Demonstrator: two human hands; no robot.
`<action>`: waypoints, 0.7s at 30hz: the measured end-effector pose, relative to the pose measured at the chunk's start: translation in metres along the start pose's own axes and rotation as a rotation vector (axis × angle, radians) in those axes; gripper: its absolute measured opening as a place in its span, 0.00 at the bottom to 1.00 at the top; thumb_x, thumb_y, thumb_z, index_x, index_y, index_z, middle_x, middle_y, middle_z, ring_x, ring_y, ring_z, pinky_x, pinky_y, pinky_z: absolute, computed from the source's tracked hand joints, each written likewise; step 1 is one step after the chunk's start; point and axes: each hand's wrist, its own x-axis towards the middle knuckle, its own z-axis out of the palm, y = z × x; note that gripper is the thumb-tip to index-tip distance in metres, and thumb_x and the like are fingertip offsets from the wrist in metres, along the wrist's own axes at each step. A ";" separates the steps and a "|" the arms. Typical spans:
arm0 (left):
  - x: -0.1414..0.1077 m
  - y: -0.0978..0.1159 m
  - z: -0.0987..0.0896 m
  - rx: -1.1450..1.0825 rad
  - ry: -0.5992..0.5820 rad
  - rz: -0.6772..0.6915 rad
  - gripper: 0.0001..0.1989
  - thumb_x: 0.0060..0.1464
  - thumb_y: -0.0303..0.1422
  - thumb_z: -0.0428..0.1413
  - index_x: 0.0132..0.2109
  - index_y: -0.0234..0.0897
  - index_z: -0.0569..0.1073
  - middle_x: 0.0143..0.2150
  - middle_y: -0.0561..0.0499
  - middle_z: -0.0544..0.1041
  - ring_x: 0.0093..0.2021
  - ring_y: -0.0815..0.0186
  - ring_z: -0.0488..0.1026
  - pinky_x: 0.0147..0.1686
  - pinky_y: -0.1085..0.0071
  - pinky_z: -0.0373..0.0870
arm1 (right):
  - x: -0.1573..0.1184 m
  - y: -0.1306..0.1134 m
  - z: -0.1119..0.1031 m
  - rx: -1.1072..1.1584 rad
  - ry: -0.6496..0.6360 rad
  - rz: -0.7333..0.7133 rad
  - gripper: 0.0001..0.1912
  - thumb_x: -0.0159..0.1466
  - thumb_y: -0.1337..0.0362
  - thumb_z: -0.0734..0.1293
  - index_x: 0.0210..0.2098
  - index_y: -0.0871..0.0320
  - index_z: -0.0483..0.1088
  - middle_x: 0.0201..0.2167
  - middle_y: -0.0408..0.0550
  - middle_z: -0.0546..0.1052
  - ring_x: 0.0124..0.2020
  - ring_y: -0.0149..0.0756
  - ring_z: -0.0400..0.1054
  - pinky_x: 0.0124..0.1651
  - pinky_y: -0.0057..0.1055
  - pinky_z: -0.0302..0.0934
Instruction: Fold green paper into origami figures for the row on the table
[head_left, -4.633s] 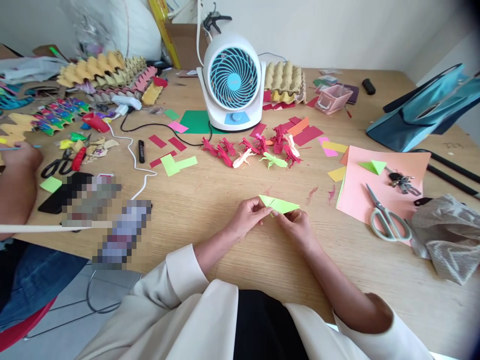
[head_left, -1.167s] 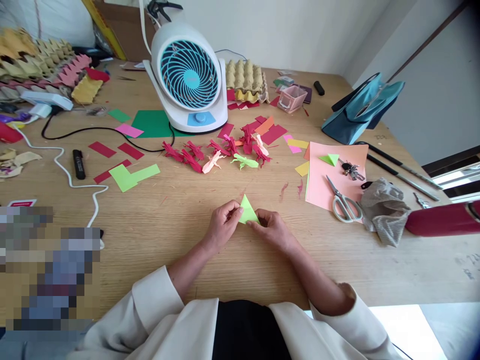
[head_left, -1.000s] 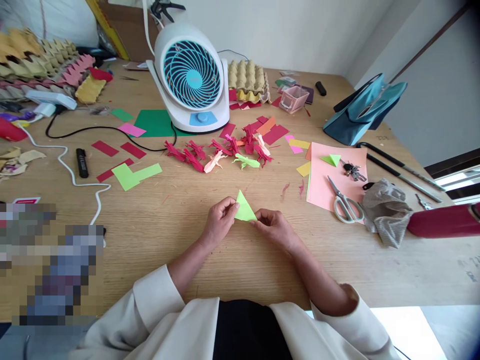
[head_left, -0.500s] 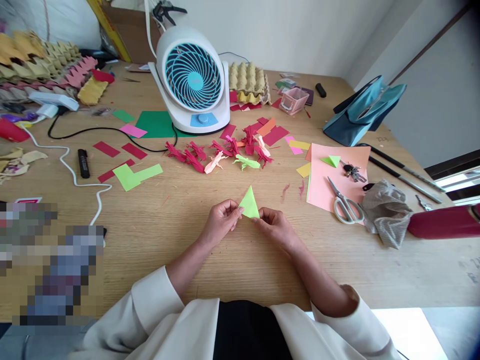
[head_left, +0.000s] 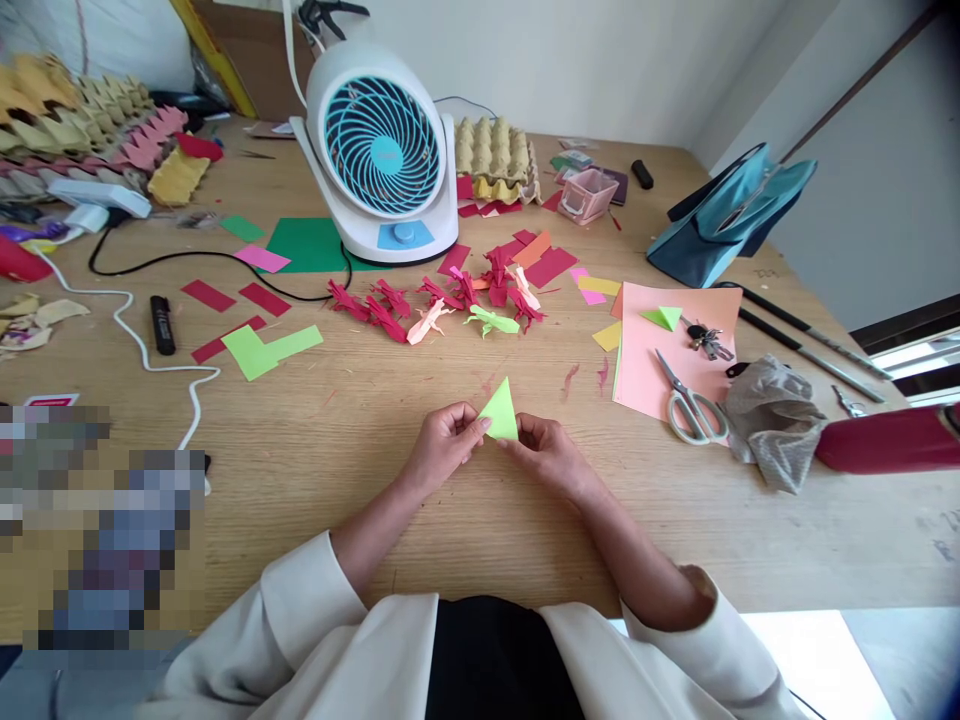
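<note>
A small light green folded paper triangle (head_left: 501, 408) points up between my hands, above the wooden table (head_left: 360, 400). My left hand (head_left: 448, 442) pinches its left edge between thumb and fingers. At its lower right corner, my right hand (head_left: 547, 452) grips the paper the same way. Beyond them lie several red folded paper figures (head_left: 386, 318), a peach one (head_left: 429, 322) and a light green one (head_left: 493, 320). Another green folded piece (head_left: 663, 317) rests on peach sheets (head_left: 637, 370) to the right.
Scissors (head_left: 694, 408), keys (head_left: 707, 342), a crumpled grey cloth (head_left: 772, 420) and a red bottle (head_left: 889, 440) are on the right. A white fan (head_left: 386, 155) stands at the back. Green scraps (head_left: 259, 350), a black marker (head_left: 162, 325) and a white cable (head_left: 142, 345) lie left.
The green triangle has turned slightly in my fingers, its tip now a little further right. Both hands keep their hold, and the view has shifted slightly.
</note>
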 end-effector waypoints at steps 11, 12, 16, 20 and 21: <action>-0.006 0.003 0.006 0.121 -0.050 0.057 0.18 0.54 0.43 0.60 0.25 0.35 0.68 0.16 0.59 0.64 0.16 0.76 0.56 0.17 0.77 0.52 | 0.000 -0.006 0.002 -0.091 0.063 0.029 0.19 0.57 0.51 0.71 0.23 0.60 0.65 0.20 0.38 0.57 0.23 0.26 0.48 0.25 0.27 0.41; -0.005 0.003 0.005 0.111 -0.051 0.045 0.18 0.53 0.43 0.60 0.25 0.35 0.69 0.17 0.58 0.65 0.16 0.76 0.56 0.17 0.77 0.53 | 0.000 -0.006 0.002 -0.086 0.051 0.026 0.19 0.57 0.51 0.70 0.23 0.60 0.65 0.20 0.39 0.57 0.24 0.26 0.48 0.25 0.27 0.41; -0.003 0.002 0.001 0.071 -0.053 0.000 0.18 0.51 0.44 0.62 0.26 0.34 0.70 0.20 0.56 0.70 0.17 0.77 0.57 0.17 0.78 0.53 | 0.001 -0.004 -0.002 -0.045 0.018 0.054 0.18 0.57 0.51 0.70 0.25 0.61 0.68 0.21 0.38 0.57 0.24 0.26 0.48 0.25 0.27 0.41; -0.001 0.004 -0.002 0.017 -0.039 -0.007 0.17 0.51 0.43 0.62 0.26 0.34 0.71 0.22 0.54 0.73 0.17 0.78 0.58 0.17 0.78 0.53 | 0.001 0.002 -0.004 0.020 0.035 0.081 0.22 0.54 0.49 0.73 0.21 0.59 0.63 0.19 0.37 0.56 0.22 0.25 0.46 0.24 0.27 0.39; -0.001 0.005 -0.002 0.001 -0.038 -0.012 0.17 0.50 0.43 0.62 0.26 0.34 0.71 0.22 0.54 0.73 0.17 0.78 0.58 0.17 0.78 0.52 | 0.001 0.003 -0.005 0.030 0.040 0.081 0.24 0.53 0.48 0.73 0.20 0.58 0.61 0.19 0.36 0.55 0.22 0.25 0.46 0.24 0.27 0.39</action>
